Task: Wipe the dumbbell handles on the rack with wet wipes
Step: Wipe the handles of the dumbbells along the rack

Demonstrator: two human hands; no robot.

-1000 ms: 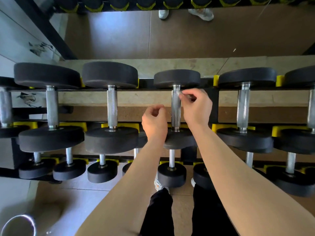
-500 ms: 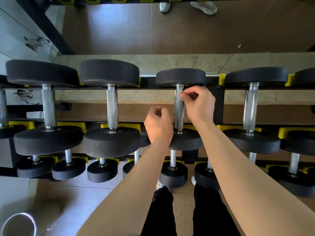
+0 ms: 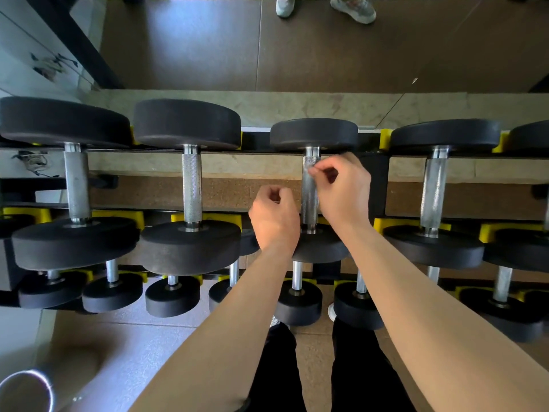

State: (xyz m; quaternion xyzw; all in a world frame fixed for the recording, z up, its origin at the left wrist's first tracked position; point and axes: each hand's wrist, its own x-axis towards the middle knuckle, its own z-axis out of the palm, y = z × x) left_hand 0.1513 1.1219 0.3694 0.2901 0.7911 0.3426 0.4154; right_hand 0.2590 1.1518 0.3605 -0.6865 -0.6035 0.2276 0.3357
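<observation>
Rack (image 3: 378,185) in front of you: black frame, two tiers, yellow cradles (image 3: 135,217) under the heads. Top tier carries large dumbbells (image 3: 192,185) side by side, handles front to back. Lower tier carries smaller dumbbells (image 3: 113,289). The rack stands on the tiled floor (image 3: 166,331).

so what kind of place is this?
Most likely a gym's free-weight area: rows of black dumbbells with knurled steel handles sit in yellow cradles on a tiered rack, with what looks like a wall mirror behind.
</observation>
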